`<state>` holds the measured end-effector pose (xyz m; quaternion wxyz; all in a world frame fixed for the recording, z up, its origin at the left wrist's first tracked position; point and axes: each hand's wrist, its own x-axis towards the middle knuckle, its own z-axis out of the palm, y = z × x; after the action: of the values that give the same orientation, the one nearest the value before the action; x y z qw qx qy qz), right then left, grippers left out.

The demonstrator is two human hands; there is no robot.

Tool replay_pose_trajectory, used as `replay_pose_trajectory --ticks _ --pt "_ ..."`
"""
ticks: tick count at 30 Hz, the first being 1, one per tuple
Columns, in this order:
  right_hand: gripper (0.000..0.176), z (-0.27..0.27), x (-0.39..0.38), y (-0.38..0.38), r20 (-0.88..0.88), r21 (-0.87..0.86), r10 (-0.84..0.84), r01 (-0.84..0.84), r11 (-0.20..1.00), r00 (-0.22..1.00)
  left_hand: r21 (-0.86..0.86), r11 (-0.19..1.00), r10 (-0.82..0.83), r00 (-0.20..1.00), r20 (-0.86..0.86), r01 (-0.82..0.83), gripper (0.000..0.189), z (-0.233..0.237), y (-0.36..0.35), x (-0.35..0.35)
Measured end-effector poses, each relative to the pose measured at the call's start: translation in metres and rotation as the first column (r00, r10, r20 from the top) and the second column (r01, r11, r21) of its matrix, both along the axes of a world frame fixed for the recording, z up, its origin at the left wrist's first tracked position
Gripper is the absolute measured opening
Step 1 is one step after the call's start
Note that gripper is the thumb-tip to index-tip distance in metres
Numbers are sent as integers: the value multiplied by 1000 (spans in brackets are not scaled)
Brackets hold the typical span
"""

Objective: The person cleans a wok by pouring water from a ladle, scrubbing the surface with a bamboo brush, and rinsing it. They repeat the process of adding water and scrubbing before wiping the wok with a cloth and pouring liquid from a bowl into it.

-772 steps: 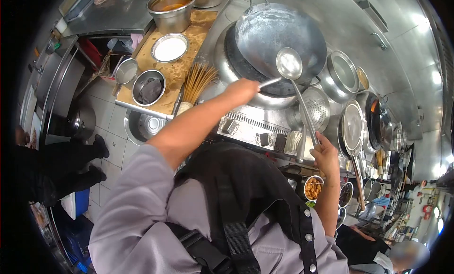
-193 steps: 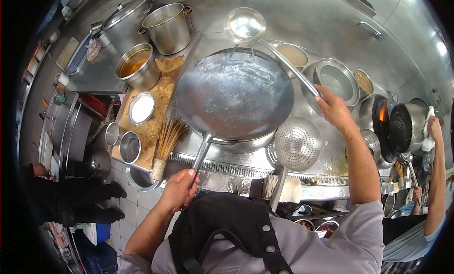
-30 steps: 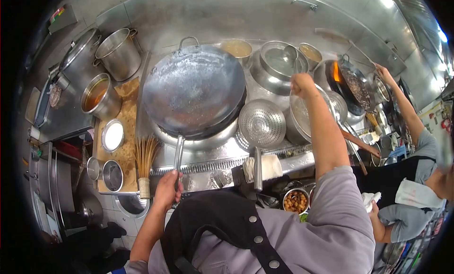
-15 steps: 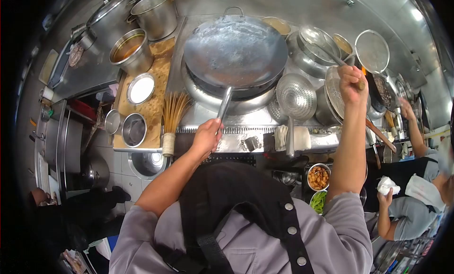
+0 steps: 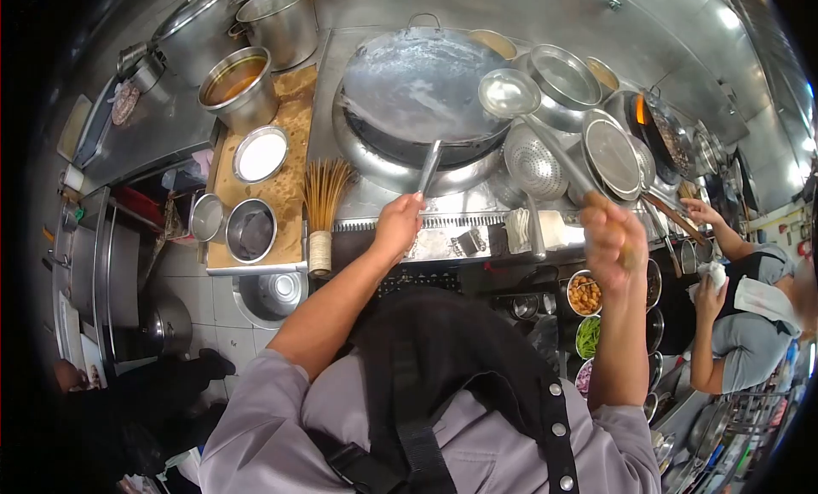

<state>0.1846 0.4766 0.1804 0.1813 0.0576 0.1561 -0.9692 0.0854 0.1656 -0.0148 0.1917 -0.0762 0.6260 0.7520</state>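
My left hand (image 5: 400, 227) is wrapped around the metal handle (image 5: 431, 167) of a large wok (image 5: 422, 80), which sits on the round burner ring. The wok's inside looks grey and wet, with pale streaks. My right hand (image 5: 615, 238), slightly blurred, grips the wooden end of a long ladle (image 5: 509, 93). The ladle's bowl hangs over the wok's right rim. Below it, a perforated skimmer (image 5: 535, 163) rests with its handle toward me. A bamboo brush (image 5: 324, 200) with a bound handle stands left of my left hand.
Left of the burner stand a pot of orange-brown liquid (image 5: 234, 89) and a white-filled bowl (image 5: 260, 154). Mesh strainers (image 5: 612, 155) and a steel basin (image 5: 564, 75) are at right. Food bowls (image 5: 584, 293) sit below my right hand. A co-worker (image 5: 741, 315) holds a white cloth nearby.
My right hand has come down toward me, and the ladle's bowl has swung left from the basin to the wok. A mesh strainer at the back right has dropped lower. My left hand keeps its grip.
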Motion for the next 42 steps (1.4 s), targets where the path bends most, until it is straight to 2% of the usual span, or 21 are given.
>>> replay_pose_trajectory --ticks 2,4,8,10,11,12,13,14,18,20,21,23,26,27,28,30,32,36,38,40,42 --pt "25 -9 20 -17 -6 109 28 -27 994 1000 -1 1000 -2 999 -49 2 32 -3 -2 -1" --pt "31 -16 40 -41 60 465 -135 92 881 989 -5 1000 0 998 -58 0 32 -3 -6 -2" --pt "51 -58 30 -61 106 447 -86 30 894 991 -72 997 -12 996 -89 6 31 -10 -10 -6" --pt "59 -97 3 -58 33 722 -70 25 692 997 -114 993 -2 995 -95 -9 31 -18 -8 -6" --pt "59 -121 -10 -56 44 719 -47 1 695 998 -92 996 -17 995 -97 8 31 -20 -7 -6" --pt "63 -148 -26 -56 -62 967 12 57 247 998 -73 997 -23 995 -102 15 31 -20 -7 -7" --pt "67 -180 -39 -60 -136 955 131 166 -247 982 -60 998 -37 998 -56 34 33 -13 -10 -4" --pt "70 -213 -45 -53 -318 699 291 431 -571 902 -64 997 -42 997 -69 38 34 -12 -14 -1" --pt "74 -268 -42 -35 -353 846 202 403 -348 914 -182 978 -105 994 6 104 34 5 -39 29" --pt "71 -212 -25 -46 -92 982 -13 93 166 996 -271 962 -11 999 -43 -1 35 2 -60 53" --pt "71 -205 -22 -40 -96 980 3 94 177 995 -302 951 69 997 -20 -71 36 1 -73 62" --pt "67 -195 -17 -21 -148 904 -97 174 391 984 -341 916 229 973 21 -209 38 -1 -102 78" --pt "62 -172 -21 -5 -147 904 -79 166 394 986 -444 794 442 896 -49 -415 40 -11 -154 91" --pt "61 -169 -24 -1 -163 896 -82 182 404 983 -567 670 461 868 -187 -478 38 -20 -179 91" --pt "60 -167 -27 2 -179 888 -88 199 414 980 -663 523 448 835 -321 -536 37 -32 -208 86" --pt "59 -164 -33 13 -208 880 -58 213 425 976 -708 1 222 691 -688 -706 36 -65 -267 69" --pt "58 -153 -38 16 -235 868 -89 250 430 968 -832 78 445 766 -464 -549 38 -65 -301 55" --pt "57 -138 -48 28 -273 862 -119 298 410 955 -792 167 563 716 -412 -587 40 -29 -283 44" --pt "56 -129 -48 29 -285 862 -119 308 401 951 -693 392 631 725 -276 -605 46 6 -247 51" --pt "56 -131 -48 30 -300 859 -113 319 399 947 -692 400 609 739 -289 -600 49 -33 -256 58" --pt "59 -138 -42 38 -331 817 -112 344 462 937 -808 223 392 809 -438 -545 48 -47 -250 71"
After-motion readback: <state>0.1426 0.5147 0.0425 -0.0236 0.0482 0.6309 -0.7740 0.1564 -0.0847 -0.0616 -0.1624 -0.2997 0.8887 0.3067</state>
